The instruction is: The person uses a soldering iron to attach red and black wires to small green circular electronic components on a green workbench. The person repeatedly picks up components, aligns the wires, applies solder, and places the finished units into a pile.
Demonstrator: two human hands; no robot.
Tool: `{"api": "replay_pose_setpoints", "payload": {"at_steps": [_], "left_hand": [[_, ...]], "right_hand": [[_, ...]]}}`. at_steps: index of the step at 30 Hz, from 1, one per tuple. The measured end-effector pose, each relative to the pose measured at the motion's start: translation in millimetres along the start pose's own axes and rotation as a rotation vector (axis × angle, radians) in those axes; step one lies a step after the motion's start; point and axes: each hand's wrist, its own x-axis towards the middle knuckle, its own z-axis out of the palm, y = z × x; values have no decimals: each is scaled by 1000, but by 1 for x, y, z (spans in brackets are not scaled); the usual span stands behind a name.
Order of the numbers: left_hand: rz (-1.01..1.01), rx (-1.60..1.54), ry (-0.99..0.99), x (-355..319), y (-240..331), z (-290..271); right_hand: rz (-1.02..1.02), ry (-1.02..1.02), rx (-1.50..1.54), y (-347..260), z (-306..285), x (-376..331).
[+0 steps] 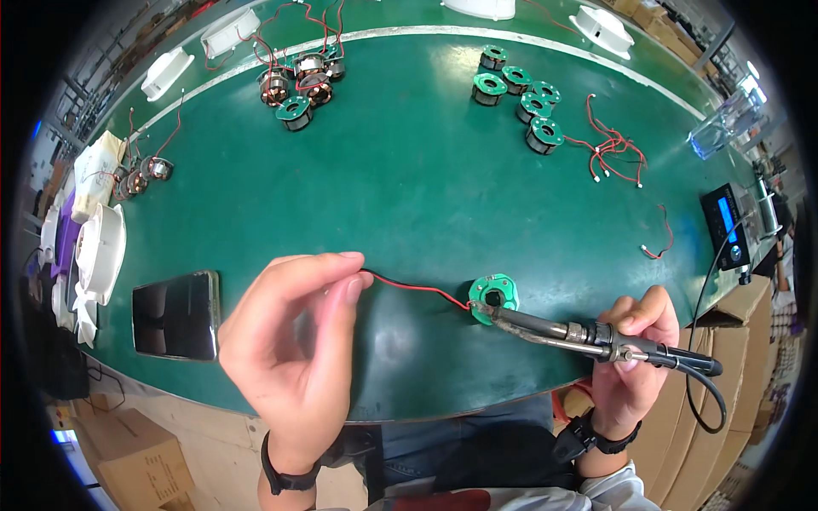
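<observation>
Between thumb and forefinger, my left hand pinches the end of a thin red and black wire. The wire runs right to the edge of a round green circuit board on a small motor stator, which rests on the green table. Around a soldering iron with a thin metal tube alongside it, my right hand is closed. The iron's tip lies at the board's left edge, where the wire meets it. Whether wire and board are joined is hidden by the tip.
Several stators with green boards stand at the back right, near loose red-black wires. Wired stators cluster at the back left. A phone and white fan housings lie left. A soldering station stands right, its cord reaching the iron.
</observation>
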Motion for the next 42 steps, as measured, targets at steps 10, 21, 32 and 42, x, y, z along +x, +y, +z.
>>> {"api": "replay_pose_setpoints", "payload": {"at_steps": [10,21,32,42], "left_hand": [[-5,-65,-92,0,0,0],[16,141,-239,-2,7,-3],[168,303,-271,-8,8,-18],[329,757,-457,-23,10,-33]], "right_hand": [[-65,52,52,1,-2,-2],[-105,-16,-52,7,49,16],[6,-147,83,18,69,19],[-15,-195,3,20,65,20]]}}
